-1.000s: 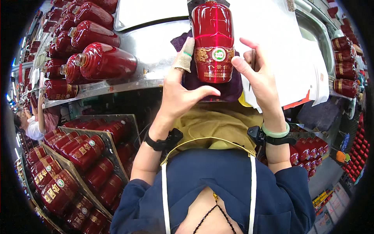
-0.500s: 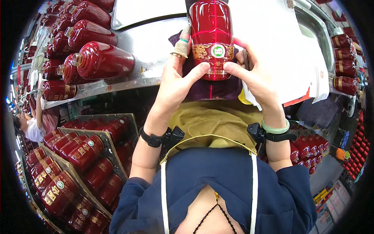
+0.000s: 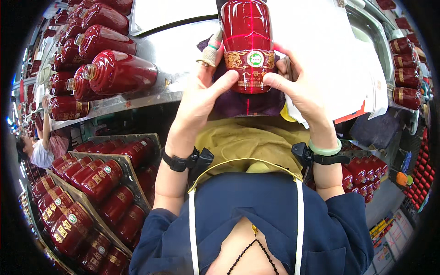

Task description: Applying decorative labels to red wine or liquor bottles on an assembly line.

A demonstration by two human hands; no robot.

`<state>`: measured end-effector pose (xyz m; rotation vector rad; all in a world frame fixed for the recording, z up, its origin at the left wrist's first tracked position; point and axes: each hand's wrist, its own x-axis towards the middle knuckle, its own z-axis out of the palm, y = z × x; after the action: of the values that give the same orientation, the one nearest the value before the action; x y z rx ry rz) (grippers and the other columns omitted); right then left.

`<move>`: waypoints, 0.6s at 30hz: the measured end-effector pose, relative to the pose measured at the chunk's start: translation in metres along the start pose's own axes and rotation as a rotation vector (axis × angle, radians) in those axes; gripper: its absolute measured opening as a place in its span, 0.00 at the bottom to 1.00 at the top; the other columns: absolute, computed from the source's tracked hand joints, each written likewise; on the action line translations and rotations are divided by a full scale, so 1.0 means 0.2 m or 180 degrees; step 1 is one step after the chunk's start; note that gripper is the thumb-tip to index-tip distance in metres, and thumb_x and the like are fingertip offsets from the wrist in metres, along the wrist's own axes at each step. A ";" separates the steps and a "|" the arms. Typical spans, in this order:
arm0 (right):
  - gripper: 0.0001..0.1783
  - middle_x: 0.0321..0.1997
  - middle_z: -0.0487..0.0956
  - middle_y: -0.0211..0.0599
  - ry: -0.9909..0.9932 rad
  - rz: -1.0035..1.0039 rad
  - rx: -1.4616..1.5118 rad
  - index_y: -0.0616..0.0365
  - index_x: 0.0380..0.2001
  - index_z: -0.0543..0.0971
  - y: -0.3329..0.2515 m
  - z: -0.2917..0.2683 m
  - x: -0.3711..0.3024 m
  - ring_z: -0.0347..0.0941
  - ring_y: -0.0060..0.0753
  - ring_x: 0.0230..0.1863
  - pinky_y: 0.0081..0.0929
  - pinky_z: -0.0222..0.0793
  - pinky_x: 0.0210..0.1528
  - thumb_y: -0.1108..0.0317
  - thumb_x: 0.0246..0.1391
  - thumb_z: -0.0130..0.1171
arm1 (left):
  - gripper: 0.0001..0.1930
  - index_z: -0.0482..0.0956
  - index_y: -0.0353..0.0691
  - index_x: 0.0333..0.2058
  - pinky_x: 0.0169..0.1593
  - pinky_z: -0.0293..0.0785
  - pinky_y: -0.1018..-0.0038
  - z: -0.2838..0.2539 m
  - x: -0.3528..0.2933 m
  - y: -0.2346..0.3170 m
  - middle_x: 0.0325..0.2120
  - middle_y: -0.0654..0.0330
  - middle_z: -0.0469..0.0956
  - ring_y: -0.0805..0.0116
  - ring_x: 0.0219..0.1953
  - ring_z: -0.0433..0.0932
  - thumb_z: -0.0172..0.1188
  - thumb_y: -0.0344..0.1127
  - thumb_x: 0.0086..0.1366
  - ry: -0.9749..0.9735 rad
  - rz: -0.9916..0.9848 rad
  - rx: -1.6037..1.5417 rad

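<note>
Both thumbs have closed in, so the left hand [image 3: 200, 91] and right hand [image 3: 306, 89] now clasp the bottle [image 3: 247, 39] by its lower sides, apparently steadying it. It lies on a purple cloth [image 3: 229, 106], glossy deep red, with a gold-patterned band [image 3: 234, 60], a green-and-white emblem [image 3: 255, 58] and crossing pink light lines.

I see other red bottles [image 3: 123, 72] along the table's [image 3: 172, 59] left edge, white paper [image 3: 337, 68] toward its right edge.
</note>
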<state>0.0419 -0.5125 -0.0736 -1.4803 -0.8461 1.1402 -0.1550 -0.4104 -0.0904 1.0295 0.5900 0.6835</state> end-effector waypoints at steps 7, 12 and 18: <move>0.37 0.34 0.66 0.20 -0.0113 0.0162 -0.0060 0.59 0.70 0.68 -0.02 -0.05 -0.03 0.61 0.15 0.38 0.17 0.60 0.43 0.64 0.61 0.69 | 0.47 0.50 0.35 0.75 0.78 0.43 0.63 -0.10 0.01 0.01 0.76 0.53 0.51 0.61 0.78 0.47 0.66 0.21 0.61 -0.0464 -0.0098 -0.0106; 0.37 0.32 0.65 0.20 -0.0022 0.0020 -0.0134 0.57 0.65 0.73 0.03 -0.03 -0.05 0.61 0.16 0.35 0.18 0.62 0.42 0.56 0.56 0.73 | 0.47 0.49 0.35 0.75 0.78 0.43 0.63 -0.09 0.01 0.02 0.76 0.53 0.50 0.61 0.78 0.46 0.67 0.22 0.61 -0.0435 -0.0129 -0.0057; 0.43 0.41 0.77 0.32 0.0163 -0.0022 -0.0800 0.59 0.66 0.71 0.03 0.01 -0.04 0.73 0.27 0.44 0.27 0.71 0.50 0.52 0.51 0.76 | 0.46 0.51 0.34 0.74 0.77 0.47 0.63 0.01 0.03 0.04 0.74 0.53 0.54 0.62 0.76 0.51 0.69 0.24 0.62 -0.0119 -0.0227 -0.0162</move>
<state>0.0365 -0.5207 -0.0786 -1.7028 -0.9858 1.0138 -0.1526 -0.4039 -0.0824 0.9674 0.5716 0.6125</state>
